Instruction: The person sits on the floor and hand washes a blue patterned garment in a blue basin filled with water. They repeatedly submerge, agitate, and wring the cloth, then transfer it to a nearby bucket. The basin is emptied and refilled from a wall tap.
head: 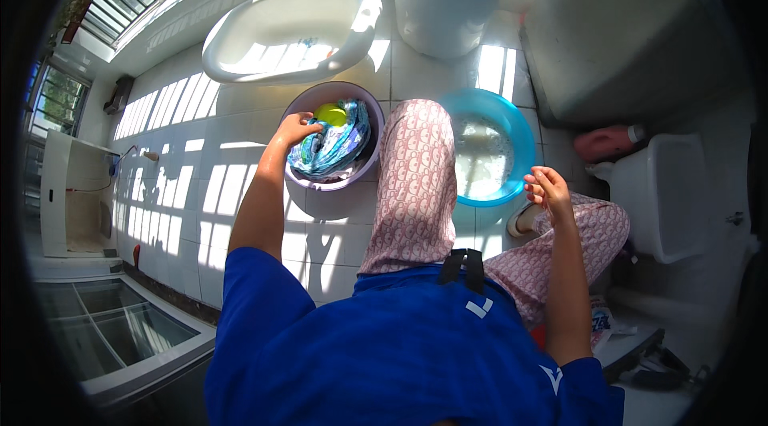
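Observation:
My left hand (298,128) is at the left side of a purple plastic basin (333,184), its fingertips at a bunched blue patterned cloth (336,150). Whether the fingers grip the cloth cannot be made out. Behind the cloth, in the same basin, shows a yellow-green item (330,114). My right hand (549,189) is raised beside a blue plastic basin (525,144), with loosely curled fingers and nothing seen in them. Cloudy, sudsy water (483,156) lies in that basin. My knee in pink patterned trousers (418,180) stands between the two basins and hides part of the blue one.
A white baby bathtub (240,69) lies beyond the purple basin. Behind the basins stands a large pale cylindrical container (453,6). On the right are a pink bottle (603,144) and a white plastic tub (660,198). Sunlit white tiles (174,180) cover the floor.

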Tool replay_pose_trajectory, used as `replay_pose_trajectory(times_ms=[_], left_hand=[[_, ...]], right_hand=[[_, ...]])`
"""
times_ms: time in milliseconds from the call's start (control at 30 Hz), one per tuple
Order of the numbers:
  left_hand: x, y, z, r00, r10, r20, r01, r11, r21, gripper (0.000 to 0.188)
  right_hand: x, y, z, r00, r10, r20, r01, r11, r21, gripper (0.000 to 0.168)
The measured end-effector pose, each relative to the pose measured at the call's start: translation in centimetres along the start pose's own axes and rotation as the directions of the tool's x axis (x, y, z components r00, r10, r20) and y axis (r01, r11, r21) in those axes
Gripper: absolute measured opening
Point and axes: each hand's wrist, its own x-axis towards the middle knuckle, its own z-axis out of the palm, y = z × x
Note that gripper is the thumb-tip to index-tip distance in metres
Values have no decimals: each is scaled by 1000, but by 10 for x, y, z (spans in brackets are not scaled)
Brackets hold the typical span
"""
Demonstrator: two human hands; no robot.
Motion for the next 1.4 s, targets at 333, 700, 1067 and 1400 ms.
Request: replay_pose_trajectory(times_ms=[333, 700, 1067, 1400], left_hand=[[31, 278, 67, 858, 513, -8, -452, 748, -486, 56], [170, 46, 340, 827, -523, -208, 407, 811, -420, 65], [177, 79, 374, 815, -513, -269, 258, 738, -623, 27], [120, 193, 290, 967, -235, -100, 119, 761, -637, 32]], right_hand=[[68, 4, -14, 967, -6, -255, 11, 1000, 17, 28], [179, 211, -80, 703, 89, -705, -444, 830, -338, 60], [218, 222, -79, 659, 91, -747, -210, 975, -67, 26], [140, 98, -96, 649, -8, -761, 102, 992, 76, 15]])
